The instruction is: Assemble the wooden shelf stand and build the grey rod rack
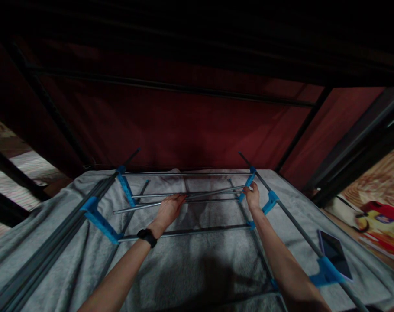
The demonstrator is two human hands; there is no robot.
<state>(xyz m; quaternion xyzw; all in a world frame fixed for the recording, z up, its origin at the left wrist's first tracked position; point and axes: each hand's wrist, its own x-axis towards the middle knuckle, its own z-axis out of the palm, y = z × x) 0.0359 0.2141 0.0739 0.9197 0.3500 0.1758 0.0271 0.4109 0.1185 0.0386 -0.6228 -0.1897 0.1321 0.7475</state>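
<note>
My left hand [171, 208], with a dark watch on its wrist, is closed over a thin grey metal rod [135, 208]. That rod slants across the frame, its left end free in front of the far-left blue plastic bracket [127, 190]. Its right end reaches my right hand [253, 197], whose fingers pinch it beside the far-right blue bracket [250, 179]. Both hands are inside a rack frame of grey tubes and blue brackets that lies on a grey blanket. Whether the rod's right end sits in a bracket socket is hidden by my fingers.
Several loose tubes [50, 247] lie along the left side. Another blue bracket [327, 273] and a phone [335, 254] are at the right. A grey blanket [190, 264] covers the surface. Behind stands a dark red panel [184, 125]; a red and yellow package [383, 223] lies far right.
</note>
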